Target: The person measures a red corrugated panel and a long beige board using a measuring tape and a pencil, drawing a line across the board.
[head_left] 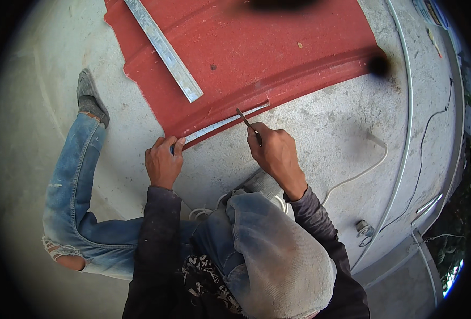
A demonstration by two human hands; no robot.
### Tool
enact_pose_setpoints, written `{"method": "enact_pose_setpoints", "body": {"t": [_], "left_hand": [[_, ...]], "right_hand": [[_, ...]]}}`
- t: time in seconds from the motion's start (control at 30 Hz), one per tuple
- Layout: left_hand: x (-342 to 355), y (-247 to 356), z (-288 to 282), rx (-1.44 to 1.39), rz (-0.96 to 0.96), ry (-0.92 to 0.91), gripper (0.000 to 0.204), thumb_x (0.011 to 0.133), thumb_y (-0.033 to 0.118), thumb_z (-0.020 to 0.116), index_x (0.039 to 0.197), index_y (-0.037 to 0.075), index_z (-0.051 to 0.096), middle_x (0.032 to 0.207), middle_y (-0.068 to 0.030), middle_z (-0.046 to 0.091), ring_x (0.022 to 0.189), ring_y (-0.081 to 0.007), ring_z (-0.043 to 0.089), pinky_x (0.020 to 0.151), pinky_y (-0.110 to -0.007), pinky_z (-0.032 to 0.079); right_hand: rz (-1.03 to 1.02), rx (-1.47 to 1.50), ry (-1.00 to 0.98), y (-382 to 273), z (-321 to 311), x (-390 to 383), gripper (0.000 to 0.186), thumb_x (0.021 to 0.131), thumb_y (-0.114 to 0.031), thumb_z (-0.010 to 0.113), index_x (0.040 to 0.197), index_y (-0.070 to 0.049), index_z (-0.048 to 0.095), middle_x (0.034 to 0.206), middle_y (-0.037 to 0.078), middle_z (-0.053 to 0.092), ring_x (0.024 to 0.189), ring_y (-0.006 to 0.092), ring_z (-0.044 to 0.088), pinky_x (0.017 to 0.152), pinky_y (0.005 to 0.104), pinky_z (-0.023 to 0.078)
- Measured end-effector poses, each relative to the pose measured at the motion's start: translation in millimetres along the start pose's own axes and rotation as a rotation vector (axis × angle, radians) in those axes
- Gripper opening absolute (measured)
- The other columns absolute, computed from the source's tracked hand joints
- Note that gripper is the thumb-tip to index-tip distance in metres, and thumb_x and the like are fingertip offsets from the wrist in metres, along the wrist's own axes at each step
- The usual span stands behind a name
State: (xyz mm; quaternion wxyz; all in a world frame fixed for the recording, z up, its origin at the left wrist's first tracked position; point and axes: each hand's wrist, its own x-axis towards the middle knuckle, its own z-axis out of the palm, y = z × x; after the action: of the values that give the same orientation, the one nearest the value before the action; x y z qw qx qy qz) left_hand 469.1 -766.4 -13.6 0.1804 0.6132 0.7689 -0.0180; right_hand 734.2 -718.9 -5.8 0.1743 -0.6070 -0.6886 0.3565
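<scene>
Left hand [164,162] pinching tape measure [210,128], lying along near edge of red sheet [288,64]; right hand [276,154] gripping slim tool [243,117] over sheet. Tape likely light, springy; best holding flat at sheet's corner.

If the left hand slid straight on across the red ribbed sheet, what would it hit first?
Probably the silver metal bar lying on the red ribbed sheet ahead of the left hand, though depth and its exact heading are hard to judge.
</scene>
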Motion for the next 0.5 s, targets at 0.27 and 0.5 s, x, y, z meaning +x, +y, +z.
{"method": "enact_pose_setpoints", "body": {"t": [0.27,0.5], "left_hand": [[0,0,2,-0.007,-0.013,0.029,0.031,0.092,0.036,0.064,0.082,0.007,0.068,0.078,-0.0127,0.063,0.069,-0.0374,0.06,0.066,-0.046,0.046],[-1,-2,1,0.002,-0.073,-0.012,0.033,0.093,0.041,0.062,0.084,0.01,0.068,0.081,-0.0094,0.064,0.074,-0.0339,0.061,0.075,-0.044,0.044]], "right_hand": [[-0.021,-0.112,-0.066,-21,28,5,0.014,0.089,-0.016,0.064,0.092,-0.004,0.068,0.058,0.019,0.061,0.054,0.0368,0.064,0.051,0.0439,0.05],[-0.051,-0.086,-0.134,-35,55,2,0.017,0.091,-0.018,0.058,0.085,-0.003,0.062,0.057,0.021,0.061,0.053,0.0389,0.064,0.051,0.0473,0.052]]}}
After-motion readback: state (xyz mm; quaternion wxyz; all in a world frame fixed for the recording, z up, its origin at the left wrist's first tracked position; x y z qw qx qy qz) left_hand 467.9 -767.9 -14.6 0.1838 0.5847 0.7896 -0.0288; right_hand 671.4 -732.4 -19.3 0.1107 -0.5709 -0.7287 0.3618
